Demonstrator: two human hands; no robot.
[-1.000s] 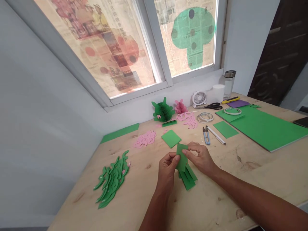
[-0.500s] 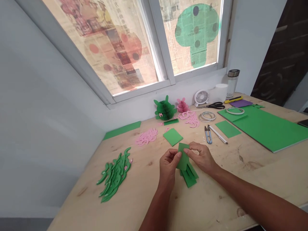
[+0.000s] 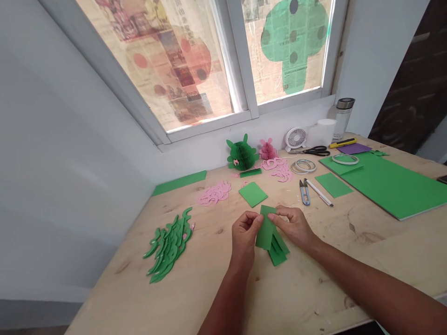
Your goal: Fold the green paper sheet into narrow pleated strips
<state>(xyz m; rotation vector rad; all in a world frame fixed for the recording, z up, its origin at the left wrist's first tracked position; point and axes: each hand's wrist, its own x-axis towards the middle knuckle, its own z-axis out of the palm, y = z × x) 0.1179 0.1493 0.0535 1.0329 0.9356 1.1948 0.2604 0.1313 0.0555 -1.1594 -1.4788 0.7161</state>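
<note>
Between my two hands is a small rectangle of green paper (image 3: 265, 232), held upright at a slight tilt. My left hand (image 3: 245, 235) pinches its left edge between thumb and fingers. At the upper right edge, my right hand (image 3: 292, 226) grips it the same way. Beneath the sheet lie several folded green paper strips (image 3: 278, 253) on the table, partly hidden by it. Just beyond my hands rests a stack of green paper squares (image 3: 253, 194). A pile of curved green paper cutouts (image 3: 171, 249) lies to the left.
Pink paper cutouts (image 3: 214, 193) lie farther back. To the right are blue thread snips (image 3: 304, 193), a white pen (image 3: 319, 192), tape rolls (image 3: 303, 166), black scissors (image 3: 314, 151) and a large green sheet (image 3: 394, 186). A green honeycomb paper figure (image 3: 242, 156) and a small fan (image 3: 295, 138) stand by the wall.
The view has shifted slightly. My hands keep their pinch on the green paper, which has tilted a little over the strips below.
</note>
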